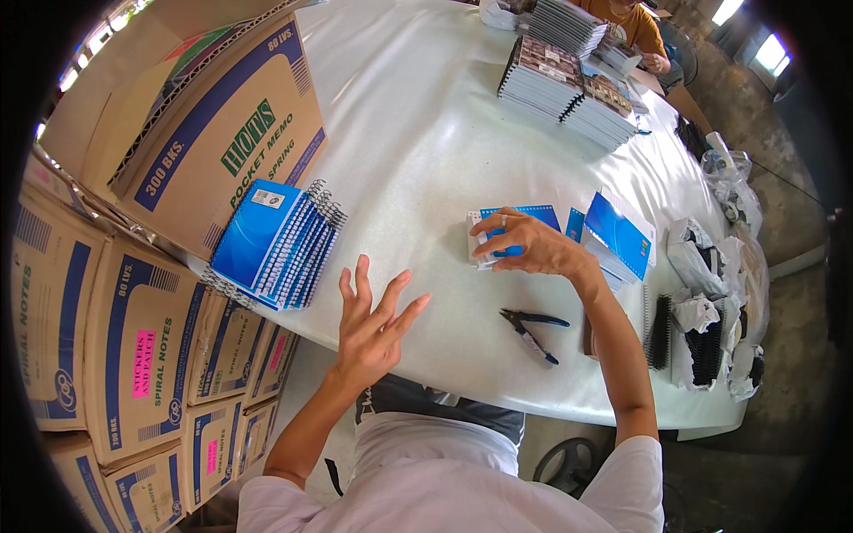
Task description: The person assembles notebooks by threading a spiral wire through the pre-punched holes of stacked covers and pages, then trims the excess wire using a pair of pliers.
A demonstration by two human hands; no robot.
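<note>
My left hand (pixel 371 329) is raised over the near edge of the table, its fingers spread and holding nothing. To its left stands a stack of blue spiral notebooks (pixel 275 244), with wire coils showing along its edges. My right hand (pixel 533 244) curves over a small stack of blue-covered notebook pads (pixel 542 214). Punched holes run along the pads' edge, and no coil shows in them. My bent fingers reach the pads' left end and grip there, partly hiding them. Pliers (pixel 533 333) with dark handles lie spread on the table in front of this hand.
More blue-covered pads (pixel 619 235) lie to the right. Black coils (pixel 705 351) in torn white wrapping sit at the table's right edge. Tall stacks of bound notebooks (pixel 569 84) stand far back, near another person (pixel 635 31). Cardboard boxes (pixel 142 346) crowd the left side.
</note>
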